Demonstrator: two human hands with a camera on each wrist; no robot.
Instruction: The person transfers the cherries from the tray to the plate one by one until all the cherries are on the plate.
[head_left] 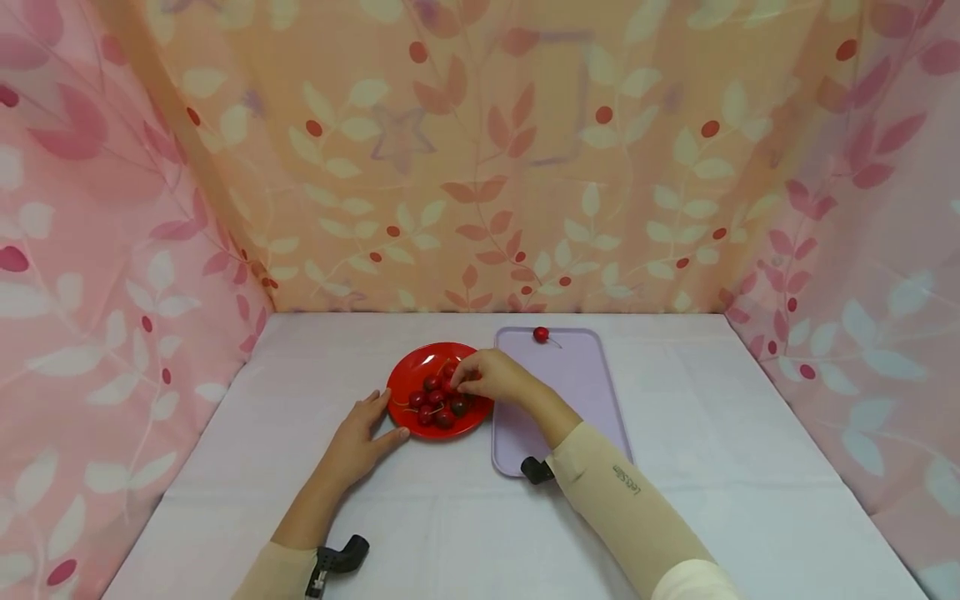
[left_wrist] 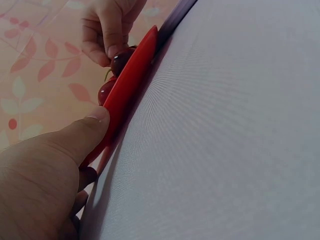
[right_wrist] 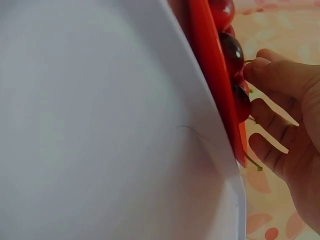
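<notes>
Several dark red cherries (head_left: 426,414) with stems lie heaped in a red plate (head_left: 408,367). My left hand (head_left: 363,442) holds the plate at its left and near edge, fingers and thumb spread along the rim. In the left wrist view, the thumb (left_wrist: 95,122) presses the rim of the plate. My right hand (head_left: 491,375) reaches over the plate's right side, its thumb and fingertips pinching at a cherry in the heap. The right wrist view shows those fingers (right_wrist: 270,75) against the cherries; the fingertips partly hide what they touch.
A lilac tray (head_left: 585,400) lies right of the plate, touching or very close to it, under the right forearm. One cherry (head_left: 541,334) with a stem sits at the tray's far edge. A white cloth (head_left: 720,433) covers the table, and patterned curtains (head_left: 480,167) enclose it.
</notes>
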